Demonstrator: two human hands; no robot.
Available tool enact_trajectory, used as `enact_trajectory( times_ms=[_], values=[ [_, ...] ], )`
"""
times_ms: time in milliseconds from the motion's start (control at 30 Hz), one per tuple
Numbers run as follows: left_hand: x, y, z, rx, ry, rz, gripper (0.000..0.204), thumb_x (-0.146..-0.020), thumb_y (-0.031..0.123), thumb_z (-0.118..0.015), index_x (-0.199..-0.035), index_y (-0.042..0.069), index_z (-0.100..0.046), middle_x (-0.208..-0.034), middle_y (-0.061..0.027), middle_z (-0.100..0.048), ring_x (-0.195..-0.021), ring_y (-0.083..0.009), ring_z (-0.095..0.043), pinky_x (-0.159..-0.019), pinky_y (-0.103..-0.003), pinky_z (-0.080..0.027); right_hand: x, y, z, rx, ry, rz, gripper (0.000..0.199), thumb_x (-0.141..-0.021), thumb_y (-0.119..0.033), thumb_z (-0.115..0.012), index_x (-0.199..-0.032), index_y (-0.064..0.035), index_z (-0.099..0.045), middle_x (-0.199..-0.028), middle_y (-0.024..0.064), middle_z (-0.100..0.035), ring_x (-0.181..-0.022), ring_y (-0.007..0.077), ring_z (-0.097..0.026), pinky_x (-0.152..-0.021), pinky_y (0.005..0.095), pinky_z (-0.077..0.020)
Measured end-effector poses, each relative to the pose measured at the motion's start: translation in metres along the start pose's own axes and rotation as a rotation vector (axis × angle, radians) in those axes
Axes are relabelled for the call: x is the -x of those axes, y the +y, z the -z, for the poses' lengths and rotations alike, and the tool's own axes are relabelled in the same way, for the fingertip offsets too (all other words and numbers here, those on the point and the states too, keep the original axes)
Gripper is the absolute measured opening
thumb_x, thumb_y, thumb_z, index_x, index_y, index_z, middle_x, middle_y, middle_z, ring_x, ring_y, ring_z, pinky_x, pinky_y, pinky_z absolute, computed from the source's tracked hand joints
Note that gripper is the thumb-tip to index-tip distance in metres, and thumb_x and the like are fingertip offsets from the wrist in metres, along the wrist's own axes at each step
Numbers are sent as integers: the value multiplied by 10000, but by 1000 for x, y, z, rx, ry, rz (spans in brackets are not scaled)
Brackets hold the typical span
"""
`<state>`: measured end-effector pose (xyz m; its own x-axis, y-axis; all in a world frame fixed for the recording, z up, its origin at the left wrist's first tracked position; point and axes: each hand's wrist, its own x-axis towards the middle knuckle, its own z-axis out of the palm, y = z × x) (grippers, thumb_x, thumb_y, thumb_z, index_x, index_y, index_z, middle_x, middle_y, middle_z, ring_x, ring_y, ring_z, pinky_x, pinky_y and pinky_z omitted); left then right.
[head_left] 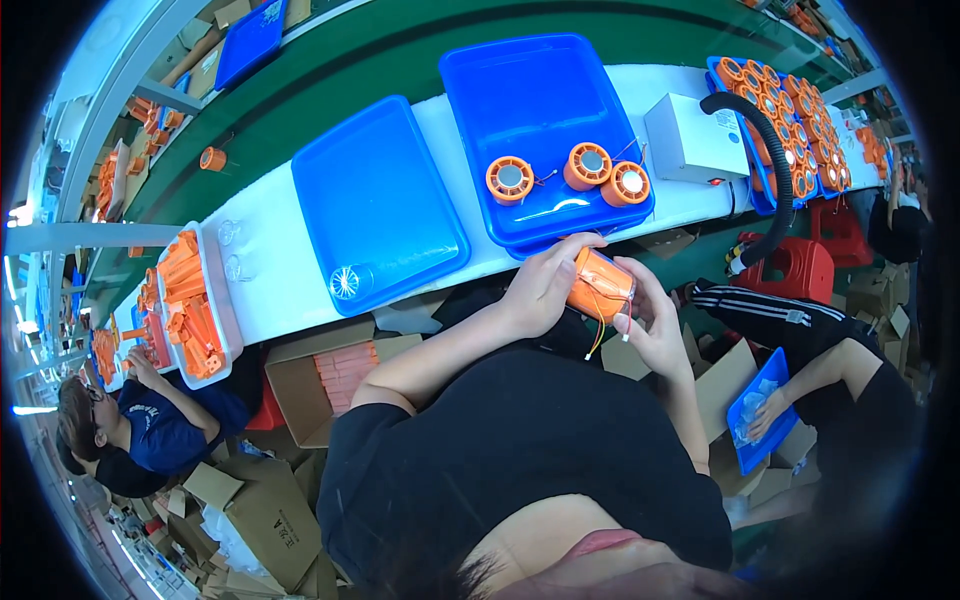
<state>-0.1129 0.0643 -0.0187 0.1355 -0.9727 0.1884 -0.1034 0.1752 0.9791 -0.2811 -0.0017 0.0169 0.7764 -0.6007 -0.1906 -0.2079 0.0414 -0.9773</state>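
Close in front of my chest, both hands are closed around an orange cylindrical housing (603,278) with thin red and yellow wires trailing from it. My left hand (545,287) grips its left side, and my right hand (655,318) holds the right side, its fingers near the wires. A small white connector hangs below at the wire ends. Just beyond my hands lies a blue tray (530,85) bearing three round orange units, including a left one (510,180) with a silver disc at its centre.
Left is another blue tray (375,180) with a clear round piece (348,284) near its corner. A white bin (222,330) holds orange parts. Right stand a white box (690,140), black flexible hose (775,145) and trays of orange units. Co-workers sit at both sides.
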Motion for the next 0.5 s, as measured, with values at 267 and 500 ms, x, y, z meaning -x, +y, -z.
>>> enact_trajectory(
  times_ms=[267, 500],
  values=[
    [7, 2, 7, -83, 17, -167, 625, -861, 481, -125, -1094, -20, -418, -1014, -214, -485, -913, -341, -504, -780, -345, -392, -3, 1, -8, 2, 23, 94, 598, -683, -205, -604, -1189, -3, -358, -1064, 126, -490, -904, 177, -523, -703, 263, -439],
    [10, 4, 15, 21, -116, -74, 681, -838, 531, -107, -1184, -11, -331, -1008, -210, -489, -920, -323, -508, -777, -338, -394, -9, -2, -5, 267, -23, 251, 645, -653, -274, -627, -1178, -3, -367, -1083, 136, -472, -971, 215, -488, -788, 309, -402]
  ],
)
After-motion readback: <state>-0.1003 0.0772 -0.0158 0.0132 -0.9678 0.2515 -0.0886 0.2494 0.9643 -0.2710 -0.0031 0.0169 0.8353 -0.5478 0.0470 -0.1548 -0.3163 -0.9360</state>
